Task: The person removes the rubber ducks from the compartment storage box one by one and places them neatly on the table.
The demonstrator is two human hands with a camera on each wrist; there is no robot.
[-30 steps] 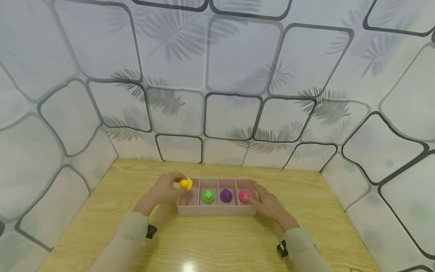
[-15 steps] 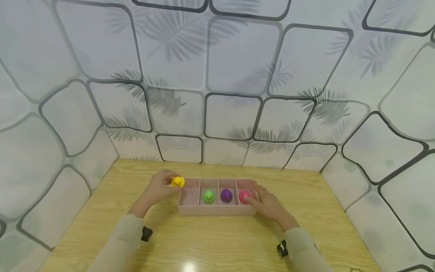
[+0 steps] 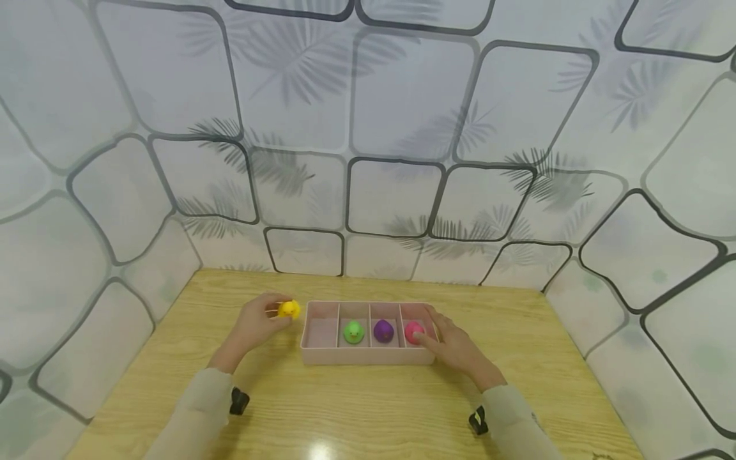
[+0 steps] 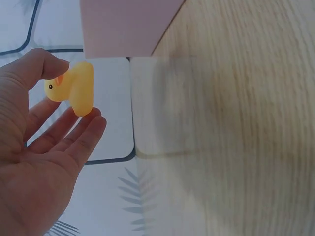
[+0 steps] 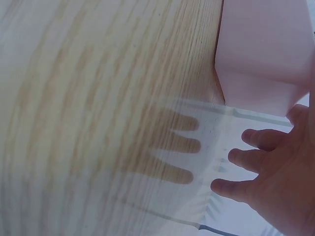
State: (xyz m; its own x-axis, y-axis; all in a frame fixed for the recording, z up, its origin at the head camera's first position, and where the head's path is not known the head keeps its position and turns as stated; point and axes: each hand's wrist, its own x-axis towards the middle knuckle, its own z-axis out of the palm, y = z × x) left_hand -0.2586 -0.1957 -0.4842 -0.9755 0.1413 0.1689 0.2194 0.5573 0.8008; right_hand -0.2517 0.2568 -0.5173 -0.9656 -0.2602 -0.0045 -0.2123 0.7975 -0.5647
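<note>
My left hand (image 3: 253,326) holds a small yellow rubber duck (image 3: 289,310) between thumb and fingers, just left of the box and above the table. In the left wrist view the duck (image 4: 84,91) has its orange beak by the thumb tip. A pale pink divided box (image 3: 368,356) contains a green duck (image 3: 353,333), a purple ball-shaped toy (image 3: 383,331) and a pink one (image 3: 411,328), each in its own compartment. At the box's right end rests my right hand (image 3: 457,345), thumb reaching over the pink toy. Its other fingers extend outside the end wall, mostly straight and spread in the right wrist view.
The box stands on a light wood-grain table (image 3: 345,409). Patterned white panels (image 3: 397,198) close off the back and both sides. A black wrist strap piece (image 3: 239,401) shows below the left sleeve.
My left hand has carried the yellow duck leftward, from over the box's left compartment to outside the box. The right hand and the box have stayed in place.
</note>
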